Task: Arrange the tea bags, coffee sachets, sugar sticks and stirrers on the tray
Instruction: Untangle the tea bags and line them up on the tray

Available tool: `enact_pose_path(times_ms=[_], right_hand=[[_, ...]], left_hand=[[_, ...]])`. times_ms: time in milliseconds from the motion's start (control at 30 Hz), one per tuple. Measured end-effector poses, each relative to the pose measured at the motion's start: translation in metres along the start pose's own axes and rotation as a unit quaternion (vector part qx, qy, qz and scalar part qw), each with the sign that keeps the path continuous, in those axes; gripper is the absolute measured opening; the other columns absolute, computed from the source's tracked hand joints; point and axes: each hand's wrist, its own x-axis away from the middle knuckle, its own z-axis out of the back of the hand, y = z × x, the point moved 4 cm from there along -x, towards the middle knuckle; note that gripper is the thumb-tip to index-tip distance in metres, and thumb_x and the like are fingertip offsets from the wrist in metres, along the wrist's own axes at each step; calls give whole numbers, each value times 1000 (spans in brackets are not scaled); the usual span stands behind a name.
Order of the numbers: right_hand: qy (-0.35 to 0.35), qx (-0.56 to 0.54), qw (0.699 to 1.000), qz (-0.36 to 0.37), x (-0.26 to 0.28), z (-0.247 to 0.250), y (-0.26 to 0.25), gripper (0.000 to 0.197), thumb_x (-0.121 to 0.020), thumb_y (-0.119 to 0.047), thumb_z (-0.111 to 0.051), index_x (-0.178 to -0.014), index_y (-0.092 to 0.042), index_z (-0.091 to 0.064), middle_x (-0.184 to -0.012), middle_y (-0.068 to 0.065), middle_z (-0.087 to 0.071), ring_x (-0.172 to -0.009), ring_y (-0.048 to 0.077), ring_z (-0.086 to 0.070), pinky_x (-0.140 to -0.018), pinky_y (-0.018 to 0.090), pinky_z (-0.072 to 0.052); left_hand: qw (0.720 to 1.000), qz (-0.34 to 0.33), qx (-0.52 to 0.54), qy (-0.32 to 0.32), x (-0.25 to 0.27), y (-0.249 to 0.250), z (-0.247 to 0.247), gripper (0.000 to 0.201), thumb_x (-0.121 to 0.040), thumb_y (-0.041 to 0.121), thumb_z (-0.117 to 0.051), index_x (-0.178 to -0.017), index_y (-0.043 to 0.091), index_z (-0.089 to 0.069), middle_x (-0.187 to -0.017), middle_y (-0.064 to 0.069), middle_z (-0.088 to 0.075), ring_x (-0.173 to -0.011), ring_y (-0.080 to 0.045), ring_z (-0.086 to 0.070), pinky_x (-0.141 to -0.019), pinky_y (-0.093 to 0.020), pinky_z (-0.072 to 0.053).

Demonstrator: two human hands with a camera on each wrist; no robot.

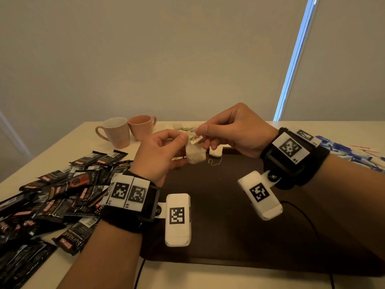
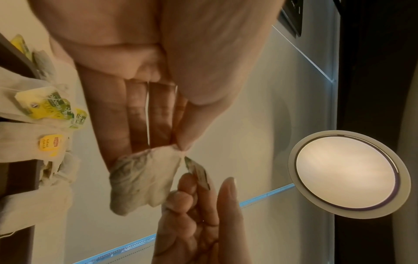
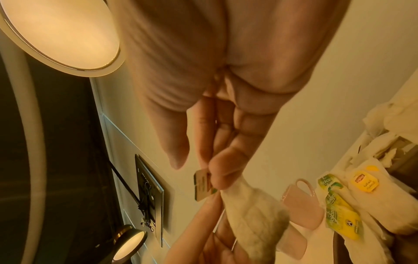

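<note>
A tea bag is pinched at its top between thumb and forefinger of the left hand, the pouch hanging below. Its paper tag is nipped by the fingertips of the right hand; tag and bag are held close together, above the far edge of the dark tray. Whether the string is taut cannot be told.

One more tea bag with a loose string is seen on the tray's far edge; further tea bags lie beyond it. Coffee sachets are heaped on the table at left, blue-and-white sticks at right, two mugs behind.

Step judged in hand: the tea bags, with this one being tidied before placing. Next move likely calls for the tag to be tucked and the bag laid flat beside its neighbour.
</note>
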Motion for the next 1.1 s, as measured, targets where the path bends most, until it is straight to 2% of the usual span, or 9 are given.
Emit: enact_pose_path(times_ms=[167, 333, 467, 600, 700, 767, 900, 1033, 1100], right_hand=[[17, 48, 999, 12, 0, 1, 0, 16, -79, 2, -76, -95, 1, -75, -80, 21, -74, -65, 21, -69, -60, 24, -57], [14, 119, 993, 7, 0, -2, 0, 26, -79, -3, -80, -104, -5, -74, -69, 13, -73, -58, 21, -67, -63, 31, -58], [-16, 210, 978, 2, -5, -5, -1, 28, -82, -12, -80, -109, -10, -73, -64, 3, -72, -53, 12, -64, -59, 26, -55], [-13, 235, 972, -20, -9, -5, 1, 18, -81, -17, -81, -97, -11, -75, -62, -3, -69, -52, 7, -59, -54, 20, -46], [-14, 239, 971, -6, -12, -8, -3, 18, -79, -19, -83, -91, -7, -75, -72, 6, -69, -59, 9, -55, -57, 22, -43], [-36, 248, 968, -5, -14, -10, -6, 18, -80, -18, -82, -90, -6, -74, -84, 10, -72, -63, 6, -60, -59, 18, -48], [-55, 192, 979, -43, -22, -11, -2, 13, -83, -6, -77, -92, -1, -69, -82, 15, -74, -71, 22, -73, -66, 32, -62], [-2, 183, 976, -115, -41, 5, 16, 19, -86, -4, -74, -98, 7, -65, -85, 24, -74, -81, 35, -74, -75, 41, -63], [7, 198, 968, -155, -49, 10, 29, 16, -86, -4, -73, -98, 5, -65, -87, 24, -74, -83, 36, -74, -75, 41, -63]], left_hand=[[1000, -6, 10, 2, 0, 2, -1, 9, -95, 12, -58, -96, 7, -66, -90, -7, -75, -87, -22, -74, -63, -28, -59], [1000, -13, 13, -3, 1, 3, -1, 9, -96, 11, -57, -95, 8, -66, -92, -7, -76, -89, -21, -74, -66, -30, -60], [1000, -19, -10, -10, 1, 4, 0, 9, -95, 13, -58, -93, 10, -66, -92, -7, -76, -92, -22, -73, -73, -35, -62], [999, -23, -10, -22, 3, 5, 0, 13, -85, 21, -66, -93, 10, -68, -92, -10, -74, -93, -23, -72, -76, -36, -62], [997, -49, -51, -15, 2, 6, 4, 26, -67, 27, -74, -89, 14, -69, -87, -9, -75, -91, -25, -72, -81, -43, -59], [993, -61, -96, -16, 1, 6, 7, 26, -67, 28, -75, -89, 17, -68, -85, -6, -77, -88, -23, -73, -81, -43, -59], [993, -67, -99, 5, -1, 8, 14, 15, -75, 21, -75, -88, 17, -68, -85, -5, -76, -87, -21, -74, -76, -36, -60], [994, -71, -37, 76, -3, 14, 30, 2, -89, 16, -67, -91, 15, -68, -86, -2, -76, -84, -21, -73, -81, -37, -59], [994, -60, -22, 87, -6, 14, 35, 7, -93, 17, -64, -97, 13, -67, -84, 0, -76, -82, -19, -73, -82, -38, -57]])
